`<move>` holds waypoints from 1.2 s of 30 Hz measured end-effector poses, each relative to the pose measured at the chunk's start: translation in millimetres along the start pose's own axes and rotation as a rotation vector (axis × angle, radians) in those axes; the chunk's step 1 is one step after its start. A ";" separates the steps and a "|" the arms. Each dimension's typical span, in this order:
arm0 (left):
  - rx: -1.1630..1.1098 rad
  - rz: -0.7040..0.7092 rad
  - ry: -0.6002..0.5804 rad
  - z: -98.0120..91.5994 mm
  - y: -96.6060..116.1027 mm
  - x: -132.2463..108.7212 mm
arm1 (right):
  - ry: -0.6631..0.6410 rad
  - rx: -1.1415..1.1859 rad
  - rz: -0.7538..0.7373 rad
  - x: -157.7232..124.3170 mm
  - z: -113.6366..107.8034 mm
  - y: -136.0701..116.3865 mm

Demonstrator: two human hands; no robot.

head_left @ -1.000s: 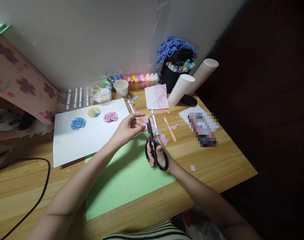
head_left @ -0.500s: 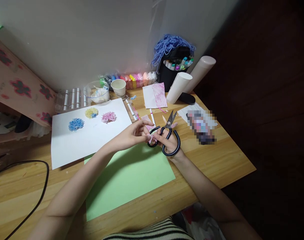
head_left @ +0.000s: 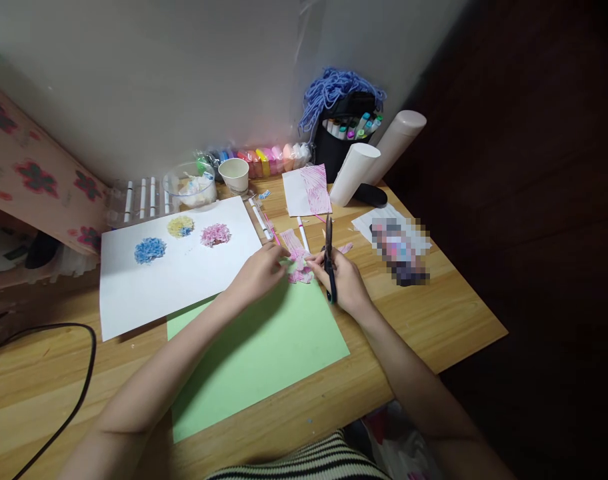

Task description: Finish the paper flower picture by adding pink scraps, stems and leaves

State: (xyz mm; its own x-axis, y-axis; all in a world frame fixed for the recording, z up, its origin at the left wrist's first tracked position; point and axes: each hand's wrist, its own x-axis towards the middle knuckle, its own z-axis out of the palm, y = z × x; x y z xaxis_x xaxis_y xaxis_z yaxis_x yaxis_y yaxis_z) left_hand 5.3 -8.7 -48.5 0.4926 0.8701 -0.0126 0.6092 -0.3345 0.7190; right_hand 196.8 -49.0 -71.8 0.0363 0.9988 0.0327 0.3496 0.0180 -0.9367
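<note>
Black-handled scissors (head_left: 329,260) are in the right hand (head_left: 348,285), above the wooden table (head_left: 434,320) near the far right corner of a green sheet (head_left: 264,353). We find them grasped, turned edge-on to the camera, with the blades pointing up and away from the person. We cannot tell whether the blades are parted.

The right thumb and forefinger meet beside a group of pink-streaked paper pieces (head_left: 301,275); we cannot tell whether a piece is pinched between them. The left hand (head_left: 257,275) is on the other side of these pieces, fingers curled. Its fingertips are blurred, and we cannot tell whether it grasps anything.

To the left we note a white sheet (head_left: 184,283) overlapping the green one. It bears three ruffled clusters: blue (head_left: 150,251), yellow with a blue patch (head_left: 181,226), and pink (head_left: 215,234). Behind the paper pieces we record a white marker (head_left: 303,233) and, farther back, a white card (head_left: 294,195) with pink strokes on its right part. A paper cup (head_left: 234,177) stands beside a clear round tub (head_left: 199,193).
</note>
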 end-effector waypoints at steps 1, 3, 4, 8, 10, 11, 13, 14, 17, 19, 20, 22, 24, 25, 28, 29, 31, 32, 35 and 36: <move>0.056 0.010 0.021 1.9 0.9 -0.7 | 0.011 0.016 0.018 0.4 -2.2 -0.7; 0.136 0.036 0.054 5.4 3.5 -1.6 | 0.026 0.042 0.050 2.2 -7.6 -1.7; 0.167 0.065 0.054 7.5 5.0 -1.8 | 0.040 0.040 0.052 3.3 -10.6 -2.3; 0.358 0.237 -0.040 20.8 8.5 -1.4 | 0.120 0.000 0.022 6.8 -20.9 -7.3; 0.457 0.296 -0.057 29.2 8.0 -1.1 | 0.145 0.019 0.018 7.1 -22.9 -9.7; 0.488 0.315 -0.049 33.1 7.2 -0.9 | 0.149 0.027 0.014 7.0 -23.1 -10.4; 0.508 0.344 -0.023 38.8 5.0 -0.6 | 0.151 0.033 0.006 6.5 -22.4 -10.6; 0.504 0.353 -0.007 40.3 3.9 -0.4 | 0.149 0.037 0.006 6.3 -21.8 -10.3; 0.462 0.349 0.043 40.4 1.3 0.5 | 0.131 0.059 0.018 6.3 -20.6 -9.1; 0.423 0.337 0.067 38.7 0.6 1.0 | 0.113 0.075 0.032 6.7 -20.5 -9.1; 0.410 0.343 0.066 38.1 0.5 1.1 | 0.105 0.080 0.036 7.0 -20.5 -9.4; 0.409 0.375 0.036 38.6 0.6 0.9 | 0.092 0.090 0.040 7.3 -20.4 -10.3; 0.435 0.397 -0.004 41.2 1.3 0.2 | 0.086 0.099 0.040 7.2 -20.2 -11.0; 0.441 0.398 -0.017 42.6 1.9 -0.2 | 0.083 0.101 0.040 7.1 -20.1 -11.3; 0.329 0.364 0.010 43.6 5.6 -1.6 | 0.079 0.105 0.047 6.9 -20.2 -11.8; 0.235 0.333 0.042 42.2 7.6 -2.0 | 0.079 0.109 0.051 7.0 -20.3 -11.9; -0.024 0.223 0.119 37.1 13.0 -2.5 | 0.084 0.130 0.064 7.4 -19.9 -12.2; -0.179 0.151 0.144 33.9 16.0 -2.6 | 0.079 0.153 0.069 7.6 -19.1 -12.3; -0.596 -0.034 0.172 25.3 24.5 -2.1 | -0.010 0.273 0.097 7.5 -13.2 -11.9; -0.690 -0.064 0.173 23.4 26.5 -1.8 | -0.043 0.316 0.110 7.0 -10.0 -11.7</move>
State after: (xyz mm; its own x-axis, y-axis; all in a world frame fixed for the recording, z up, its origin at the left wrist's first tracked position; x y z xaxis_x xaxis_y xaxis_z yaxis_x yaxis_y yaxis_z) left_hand 35.1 -27.6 -45.7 0.3283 0.9446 -0.0002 0.0734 -0.0253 0.9970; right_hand 202.4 -42.7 -57.1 0.0154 0.9964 -0.0828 0.0383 -0.0833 -0.9958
